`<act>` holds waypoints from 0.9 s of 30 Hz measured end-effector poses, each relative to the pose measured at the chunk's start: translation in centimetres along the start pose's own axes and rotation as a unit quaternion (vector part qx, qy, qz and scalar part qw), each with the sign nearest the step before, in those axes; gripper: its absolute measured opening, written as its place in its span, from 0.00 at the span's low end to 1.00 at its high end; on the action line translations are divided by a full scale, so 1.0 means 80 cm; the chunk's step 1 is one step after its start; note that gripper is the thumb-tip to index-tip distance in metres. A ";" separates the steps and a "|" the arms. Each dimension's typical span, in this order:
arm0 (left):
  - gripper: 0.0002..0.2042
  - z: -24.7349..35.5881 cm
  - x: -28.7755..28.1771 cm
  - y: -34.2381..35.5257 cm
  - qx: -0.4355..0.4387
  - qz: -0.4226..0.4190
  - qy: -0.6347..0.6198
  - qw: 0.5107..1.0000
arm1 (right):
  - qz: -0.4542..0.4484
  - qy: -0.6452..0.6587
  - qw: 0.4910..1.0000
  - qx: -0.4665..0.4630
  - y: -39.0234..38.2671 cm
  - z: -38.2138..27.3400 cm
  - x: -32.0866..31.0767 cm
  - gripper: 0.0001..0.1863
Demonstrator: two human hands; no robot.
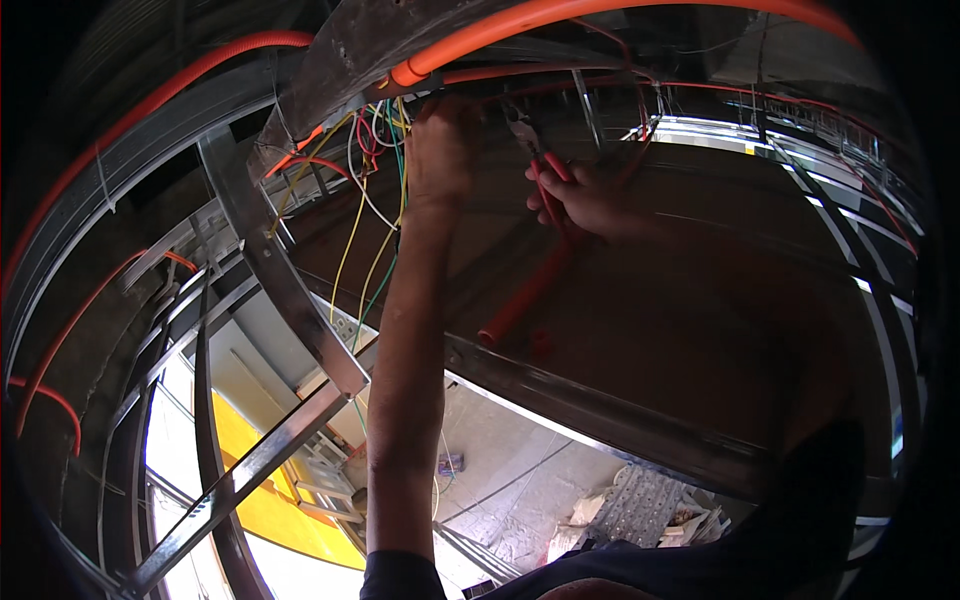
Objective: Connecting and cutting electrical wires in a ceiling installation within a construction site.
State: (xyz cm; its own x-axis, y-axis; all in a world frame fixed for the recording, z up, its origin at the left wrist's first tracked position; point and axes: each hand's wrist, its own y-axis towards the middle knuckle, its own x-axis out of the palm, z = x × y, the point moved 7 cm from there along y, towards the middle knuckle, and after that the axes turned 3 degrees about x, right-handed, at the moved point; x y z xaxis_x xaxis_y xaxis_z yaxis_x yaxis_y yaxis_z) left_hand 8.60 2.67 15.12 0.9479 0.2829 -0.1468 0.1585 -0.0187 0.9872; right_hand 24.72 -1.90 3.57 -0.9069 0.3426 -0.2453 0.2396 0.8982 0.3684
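Note:
My left hand (443,145) is raised to the ceiling frame, fingers curled in shadow beside a bundle of loose wires (372,135) in yellow, green, red and white. What it grips is hidden. To its right, my right hand (590,203) is closed around the red handles of a pair of pliers (540,160). The pliers' metal jaws point up and left, toward the left hand but apart from it. Just above the left hand runs an orange conduit (470,45). Some yellow and green wires hang down past my left forearm.
A short orange tube (525,300) lies on the dark brown board (640,340), with a small orange piece (541,343) beside it. Metal studs (285,300) cross on the left. Far below are a stepladder (322,485), the floor (510,480) and piled material (640,510).

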 end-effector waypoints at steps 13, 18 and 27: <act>0.08 0.002 -0.003 0.008 -0.019 -0.045 -0.005 0.999 | 0.020 0.014 0.998 -0.061 0.009 -0.010 0.030 0.22; 0.08 -0.005 0.001 0.004 -0.034 -0.058 -0.001 0.998 | 0.068 0.002 0.993 -0.096 0.012 -0.018 0.027 0.22; 0.08 0.001 0.003 0.004 -0.032 -0.046 -0.017 0.998 | 0.036 0.076 0.996 0.043 0.002 0.003 -0.012 0.17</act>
State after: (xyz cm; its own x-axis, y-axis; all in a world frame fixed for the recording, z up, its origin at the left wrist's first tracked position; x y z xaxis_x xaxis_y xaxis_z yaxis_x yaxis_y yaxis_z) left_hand 8.91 2.66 15.44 0.9392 0.2472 -0.2383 0.2287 0.0672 0.9712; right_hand 25.72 -2.00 3.68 -0.9268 0.3670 -0.0801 0.3288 0.8957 0.2995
